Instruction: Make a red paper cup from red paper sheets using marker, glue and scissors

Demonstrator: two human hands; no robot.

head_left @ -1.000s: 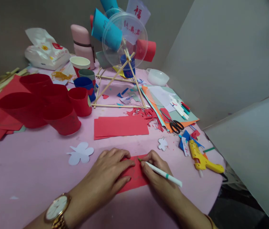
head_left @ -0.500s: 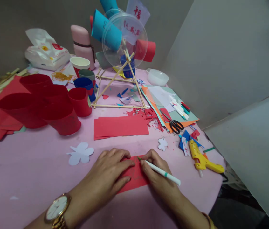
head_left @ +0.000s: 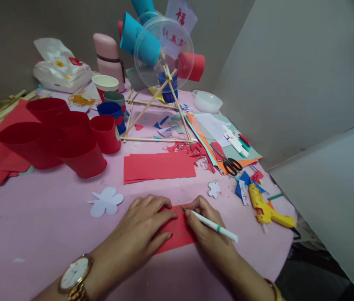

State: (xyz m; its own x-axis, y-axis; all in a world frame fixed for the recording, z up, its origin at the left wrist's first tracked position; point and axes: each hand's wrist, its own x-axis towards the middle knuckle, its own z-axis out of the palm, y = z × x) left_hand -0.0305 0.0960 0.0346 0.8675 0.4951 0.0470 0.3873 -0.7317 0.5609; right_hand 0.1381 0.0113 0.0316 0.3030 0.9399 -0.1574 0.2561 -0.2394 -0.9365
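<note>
A small red paper piece [head_left: 178,232] lies on the pink table [head_left: 39,234] near its front edge. My left hand [head_left: 139,232] lies flat on the paper's left part, fingers spread, a gold watch [head_left: 75,274] on the wrist. My right hand [head_left: 206,230] pinches a white pen with a green tip [head_left: 211,225]; the tip touches the paper's top edge. A white flower-shaped cutout [head_left: 105,201] lies left of my hands, and a smaller white cutout [head_left: 214,189] lies just beyond my right hand.
A larger red sheet [head_left: 159,166] lies beyond the hands. Red paper rolls [head_left: 54,138] and cups stand at left. A stick-framed wheel with a clear disc [head_left: 163,52] stands at the back. Scissors [head_left: 230,164], markers and a yellow glue gun [head_left: 266,209] lie at right, beside grey boards.
The pen's back end has shifted slightly up and left; the tip stays at the paper's top edge. My left hand has not moved.
</note>
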